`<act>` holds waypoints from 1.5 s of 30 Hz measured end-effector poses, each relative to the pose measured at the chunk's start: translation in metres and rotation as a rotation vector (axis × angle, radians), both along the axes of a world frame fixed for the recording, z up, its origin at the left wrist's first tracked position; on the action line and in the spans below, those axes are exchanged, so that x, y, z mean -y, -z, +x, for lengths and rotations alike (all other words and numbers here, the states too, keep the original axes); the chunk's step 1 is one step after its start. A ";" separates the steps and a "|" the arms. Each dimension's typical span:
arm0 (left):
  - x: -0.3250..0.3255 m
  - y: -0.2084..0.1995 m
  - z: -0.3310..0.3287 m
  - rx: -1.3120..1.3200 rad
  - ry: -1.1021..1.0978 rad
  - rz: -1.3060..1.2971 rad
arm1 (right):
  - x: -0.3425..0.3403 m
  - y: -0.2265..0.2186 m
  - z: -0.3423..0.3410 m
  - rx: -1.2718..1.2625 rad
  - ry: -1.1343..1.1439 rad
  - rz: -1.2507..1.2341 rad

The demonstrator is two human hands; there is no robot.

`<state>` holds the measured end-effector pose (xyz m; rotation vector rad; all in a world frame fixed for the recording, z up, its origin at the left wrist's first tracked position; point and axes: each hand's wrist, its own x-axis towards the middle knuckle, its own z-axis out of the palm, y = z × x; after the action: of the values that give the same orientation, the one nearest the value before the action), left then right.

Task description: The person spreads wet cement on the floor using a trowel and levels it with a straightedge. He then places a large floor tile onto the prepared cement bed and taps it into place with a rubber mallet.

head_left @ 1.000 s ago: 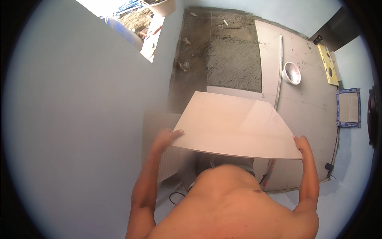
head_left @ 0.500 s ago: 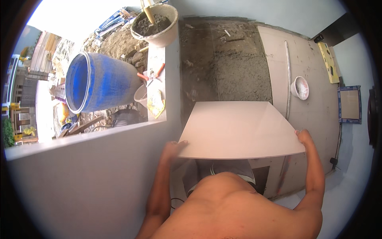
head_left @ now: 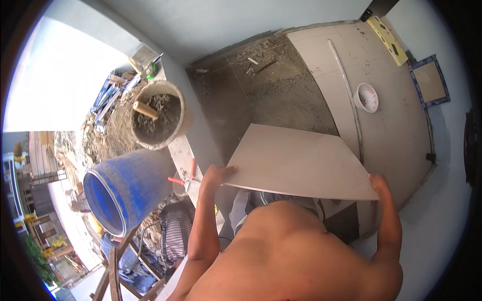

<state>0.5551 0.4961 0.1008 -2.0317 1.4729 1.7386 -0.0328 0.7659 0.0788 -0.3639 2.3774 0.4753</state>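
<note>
A large pale floor tile (head_left: 296,160) is held out flat before my body. My left hand (head_left: 217,175) grips its near left corner, thumb on top and fingers hidden underneath. At the near right corner, my right hand (head_left: 378,182) is closed on the edge. Beyond the tile's far edge lies a bed of wet grey mortar (head_left: 291,100). Laid pale tiles (head_left: 396,130) border that bed on the right, with a long metal straightedge (head_left: 344,80) resting on them.
A white tub (head_left: 367,97) stands by the straightedge; a yellow spirit level (head_left: 387,41) lies farther back. On the left ledge are a mortar bucket (head_left: 184,125) with a wooden handle (head_left: 145,110) sticking out and a red-handled tool (head_left: 187,180). Outside is a blue drum (head_left: 135,183).
My view has turned, so the bucket and drum sit lower and the room looks tilted. Both hands still hold the tile, which now tips slightly down to the right in the picture.
</note>
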 end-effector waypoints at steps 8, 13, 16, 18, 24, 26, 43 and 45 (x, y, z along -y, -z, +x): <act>0.171 -0.032 -0.092 0.092 0.497 -0.145 | 0.017 -0.043 0.060 -0.090 0.342 0.029; 0.271 -0.065 -0.183 0.057 0.788 -0.221 | -0.008 -0.041 0.102 0.008 0.577 -0.210; 0.314 -0.078 -0.246 0.008 0.860 -0.209 | -0.013 -0.019 0.132 0.007 0.679 -0.335; 0.357 -0.056 -0.283 -0.017 0.935 -0.169 | -0.005 0.006 0.146 -0.036 0.742 -0.346; 0.462 -0.012 -0.424 -0.063 0.955 0.019 | 0.084 0.061 0.158 -0.080 1.018 -0.291; 0.513 0.015 -0.475 -0.064 1.019 0.066 | 0.124 0.084 0.175 -0.133 1.036 -0.404; 0.488 0.098 -0.814 0.017 1.938 0.130 | 0.373 0.065 0.309 0.048 1.936 -0.173; 0.425 0.092 -0.825 -0.017 2.121 0.066 | 0.384 0.083 0.332 -0.071 2.075 -0.198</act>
<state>-0.2699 0.0708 0.0085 0.2413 1.9080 0.6120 0.2991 0.3822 -0.0042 1.8465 1.6141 -0.7196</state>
